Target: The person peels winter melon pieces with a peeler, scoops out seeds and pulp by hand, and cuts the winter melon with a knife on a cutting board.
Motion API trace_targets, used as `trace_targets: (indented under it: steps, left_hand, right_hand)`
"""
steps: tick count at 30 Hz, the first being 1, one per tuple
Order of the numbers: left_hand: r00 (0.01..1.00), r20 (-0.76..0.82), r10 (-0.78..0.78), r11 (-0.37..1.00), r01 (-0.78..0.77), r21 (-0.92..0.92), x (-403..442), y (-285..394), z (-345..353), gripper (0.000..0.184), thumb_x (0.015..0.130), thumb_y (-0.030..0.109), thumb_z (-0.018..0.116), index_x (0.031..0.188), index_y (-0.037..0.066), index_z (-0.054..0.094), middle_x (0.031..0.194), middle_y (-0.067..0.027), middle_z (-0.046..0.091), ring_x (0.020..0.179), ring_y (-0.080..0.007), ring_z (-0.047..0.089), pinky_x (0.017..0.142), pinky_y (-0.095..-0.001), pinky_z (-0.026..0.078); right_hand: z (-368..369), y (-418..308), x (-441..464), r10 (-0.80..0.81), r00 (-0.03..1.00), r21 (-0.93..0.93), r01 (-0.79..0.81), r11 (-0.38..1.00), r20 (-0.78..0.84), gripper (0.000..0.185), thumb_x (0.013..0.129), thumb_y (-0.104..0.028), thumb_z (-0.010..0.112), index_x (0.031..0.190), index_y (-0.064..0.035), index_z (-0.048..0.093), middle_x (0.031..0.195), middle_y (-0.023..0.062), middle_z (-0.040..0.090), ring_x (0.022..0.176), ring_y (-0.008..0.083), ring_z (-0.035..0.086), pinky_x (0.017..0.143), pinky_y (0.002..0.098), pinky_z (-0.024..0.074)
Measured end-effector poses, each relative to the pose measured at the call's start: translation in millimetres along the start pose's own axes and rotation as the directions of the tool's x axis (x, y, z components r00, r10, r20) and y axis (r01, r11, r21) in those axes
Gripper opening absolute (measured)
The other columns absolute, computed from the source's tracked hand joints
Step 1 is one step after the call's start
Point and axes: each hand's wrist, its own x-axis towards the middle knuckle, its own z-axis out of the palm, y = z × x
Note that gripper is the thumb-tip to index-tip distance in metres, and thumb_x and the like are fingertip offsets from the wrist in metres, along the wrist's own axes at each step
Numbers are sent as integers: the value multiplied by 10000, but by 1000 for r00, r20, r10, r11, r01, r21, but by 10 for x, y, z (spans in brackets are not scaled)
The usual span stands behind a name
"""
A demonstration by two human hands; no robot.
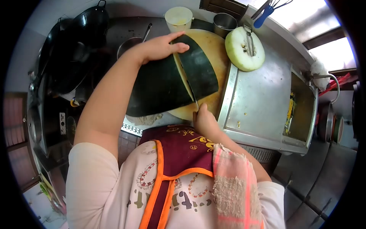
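A large dark-green winter melon (pixel 158 86) lies across a round wooden cutting board (pixel 212 45). A long cut runs through it, with pale flesh along the gap, and a knife (pixel 190 88) stands in that cut, its blade mostly hidden. My right hand (pixel 206 121) is closed around the knife's handle at the near end of the cut. At the far end, my left hand (pixel 167 46) grips the melon, thumb across the top of the cut and some fingers hidden.
A pale cut melon piece (pixel 236 59) with a metal peeler (pixel 250 44) on it sits right of the board. Behind are a white tub (pixel 178 19) and a steel pot (pixel 225 23). A steel counter (pixel 261 95) leads to a sink (pixel 299 110); dark woks (pixel 89 24) stand left.
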Motion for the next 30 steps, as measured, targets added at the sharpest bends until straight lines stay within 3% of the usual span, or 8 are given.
trace_targets:
  steps: [3, 8, 12, 17, 21, 24, 27, 30]
  left_hand:
    - [993, -118, 1, 995, 10, 95, -239, 47, 236, 649, 846, 372, 558, 1364, 55, 329, 1253, -181, 495, 1170, -220, 457, 970, -299, 337]
    - [893, -353, 281, 866, -78, 493, -360, 177, 655, 776, 715, 425, 667, 1247, -69, 393, 1263, -248, 447, 1179, -332, 449, 966, -356, 363]
    - [994, -108, 23, 978, 0, 207, -159, 400, 359, 789, 706, 400, 684, 1280, -48, 380, 1229, -216, 493, 1145, -295, 480, 953, -345, 370]
    - [995, 75, -68, 968, 84, -235, 191, 55, 21, 722, 778, 355, 633, 1340, 1, 348, 1186, -108, 542, 1087, -177, 504, 921, -283, 384]
    - [994, 9, -109, 988, 109, -114, 416, -117, 24, 720, 806, 357, 600, 1357, -7, 312, 1205, -88, 533, 1096, -172, 497, 932, -294, 378]
    - [999, -3, -50, 974, 48, -220, 546, -310, -8, 599, 835, 351, 571, 1310, 30, 398, 1163, -50, 552, 1066, -146, 504, 913, -287, 389]
    - [987, 110, -114, 905, 149, -398, 509, -234, -101, 483, 825, 386, 595, 1160, 45, 532, 1084, -50, 604, 1020, -129, 541, 887, -277, 415]
    - [992, 78, -99, 937, 119, -329, 440, -212, -107, 466, 854, 392, 567, 1175, 56, 528, 1127, -52, 580, 1039, -135, 531, 900, -284, 412]
  right_hand:
    - [-131, 60, -248, 69, 995, -43, -66, 997, 66, 266, 833, -156, 483, 915, 62, 354, 724, 308, 581, 713, 461, 581, 659, 517, 469]
    - [-327, -23, -232, 100, 993, -73, -96, 993, 55, 305, 797, -144, 528, 908, 97, 379, 702, 306, 580, 685, 449, 591, 628, 493, 484]
    - [-291, 28, -99, 155, 986, -94, -150, 984, 56, 250, 781, -117, 517, 876, 100, 436, 745, 317, 586, 744, 448, 594, 677, 481, 487]
    - [-296, 20, 77, 205, 973, -79, -198, 977, 105, 192, 780, -94, 496, 881, 64, 531, 811, 295, 602, 805, 430, 596, 737, 468, 478]
    - [-220, 90, 208, 221, 969, -68, -215, 974, 109, 190, 774, -92, 490, 876, 38, 583, 859, 269, 612, 836, 418, 595, 754, 451, 480]
    - [-157, 36, 471, 90, 991, -80, -82, 993, 103, 198, 765, -91, 492, 858, 46, 602, 877, 259, 615, 855, 413, 592, 761, 446, 482]
    - [-112, -15, 555, 185, 970, -131, -165, 977, 155, 212, 758, -93, 497, 854, 55, 615, 889, 254, 616, 865, 404, 594, 767, 440, 485]
    - [-76, 45, 430, 165, 978, -111, -151, 982, 131, 207, 750, -106, 518, 821, 55, 628, 871, 270, 610, 851, 397, 600, 767, 435, 487]
